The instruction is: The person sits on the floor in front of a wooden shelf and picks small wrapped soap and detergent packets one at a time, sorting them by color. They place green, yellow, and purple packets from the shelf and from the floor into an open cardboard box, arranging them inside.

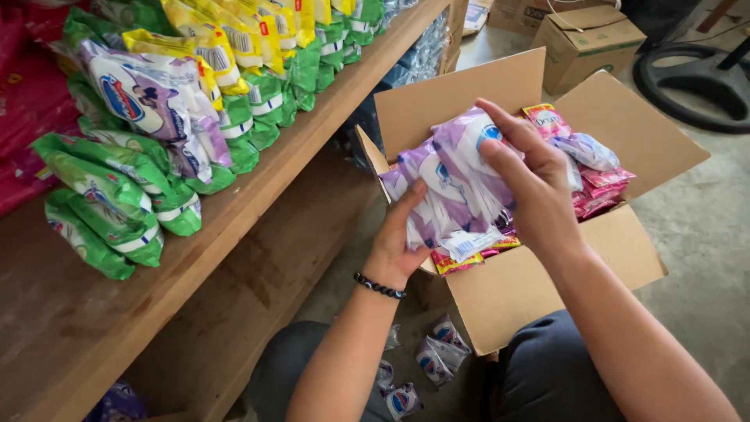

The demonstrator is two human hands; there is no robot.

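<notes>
Both my hands hold a bundle of purple and white sachet packs (pixel 449 187) above an open cardboard box (pixel 547 289) that rests on my lap. My left hand (pixel 398 242), with a black bead bracelet on its wrist, grips the bundle from below. My right hand (pixel 527 176) clasps it from the top right. Inside the box lie pink sachets (pixel 598 191) and more purple ones (pixel 586 148).
A wooden shelf (pixel 258 195) at the left carries rows of green packs (pixel 109 195), purple packs (pixel 148 98) and yellow packs (pixel 226 39). A few purple sachets (pixel 437 355) lie on the floor by my knees. Another cardboard box (pixel 586 43) and a black tyre (pixel 695 78) sit beyond.
</notes>
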